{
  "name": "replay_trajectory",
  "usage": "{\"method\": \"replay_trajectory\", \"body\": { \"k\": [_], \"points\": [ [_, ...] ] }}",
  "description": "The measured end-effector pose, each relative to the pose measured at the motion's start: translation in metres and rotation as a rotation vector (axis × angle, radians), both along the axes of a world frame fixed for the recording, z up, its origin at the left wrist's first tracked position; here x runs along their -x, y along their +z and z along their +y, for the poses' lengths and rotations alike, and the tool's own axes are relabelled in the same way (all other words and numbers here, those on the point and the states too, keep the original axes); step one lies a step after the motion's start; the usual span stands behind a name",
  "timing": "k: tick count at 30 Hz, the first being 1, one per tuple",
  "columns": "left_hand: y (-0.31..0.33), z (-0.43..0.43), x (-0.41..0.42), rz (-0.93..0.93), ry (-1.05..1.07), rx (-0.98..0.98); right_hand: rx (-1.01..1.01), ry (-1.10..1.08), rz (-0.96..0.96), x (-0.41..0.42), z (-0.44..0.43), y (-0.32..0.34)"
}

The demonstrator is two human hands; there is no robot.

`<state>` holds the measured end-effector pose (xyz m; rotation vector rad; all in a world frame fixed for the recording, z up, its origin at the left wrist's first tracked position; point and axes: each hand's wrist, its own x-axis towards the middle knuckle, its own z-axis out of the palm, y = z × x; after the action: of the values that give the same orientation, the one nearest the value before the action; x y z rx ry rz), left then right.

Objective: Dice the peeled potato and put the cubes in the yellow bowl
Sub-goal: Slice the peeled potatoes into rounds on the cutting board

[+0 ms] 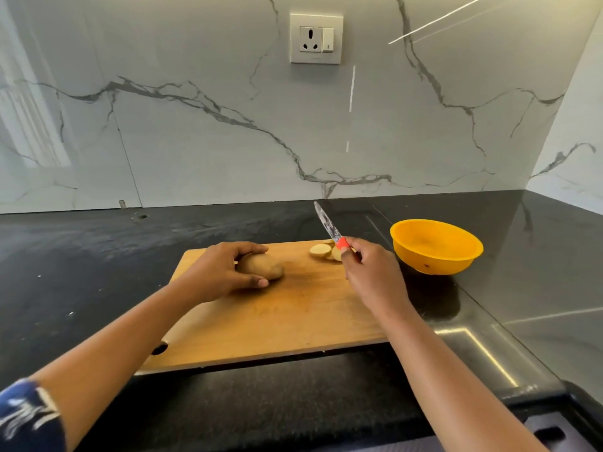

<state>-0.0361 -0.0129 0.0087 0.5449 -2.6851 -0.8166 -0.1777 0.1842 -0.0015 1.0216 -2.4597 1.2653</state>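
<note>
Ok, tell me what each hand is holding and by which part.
The left hand grips the potato round its left end, steadying it on the board. The right hand holds the knife by its orange handle, blade pointing away.

A white switched socket [316,38] sits on a glossy marble-look wall [182,148] with grey veins. Below the socket runs a black stone counter [81,252]. Far right of the socket, a side wall [576,135] forms a corner. Thin light streaks [352,88] glint just right of the socket.
</note>
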Motion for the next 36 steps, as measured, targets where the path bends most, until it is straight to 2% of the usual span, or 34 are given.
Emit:
{"method": "replay_trajectory", "body": {
  "k": [5, 10, 16, 26, 36],
  "points": [
    [-0.003, 0.0, 0.016, -0.042, 0.008, -0.013, -0.193, 0.069, -0.029, -0.007, 0.003, 0.0],
    [-0.009, 0.005, 0.003, 0.125, 0.008, -0.175, -0.286, 0.146, 0.04, -0.021, 0.006, 0.0],
    [-0.01, 0.011, 0.002, 0.182, 0.142, -0.015, -0.3, 0.164, 0.101, -0.025, 0.006, 0.001],
    [-0.009, 0.005, -0.008, 0.204, 0.158, -0.132, -0.301, 0.217, 0.128, -0.035, 0.0, -0.001],
    [-0.009, 0.007, -0.005, 0.216, 0.146, -0.119, -0.317, 0.228, 0.159, -0.04, -0.002, 0.0]
  ]
}}
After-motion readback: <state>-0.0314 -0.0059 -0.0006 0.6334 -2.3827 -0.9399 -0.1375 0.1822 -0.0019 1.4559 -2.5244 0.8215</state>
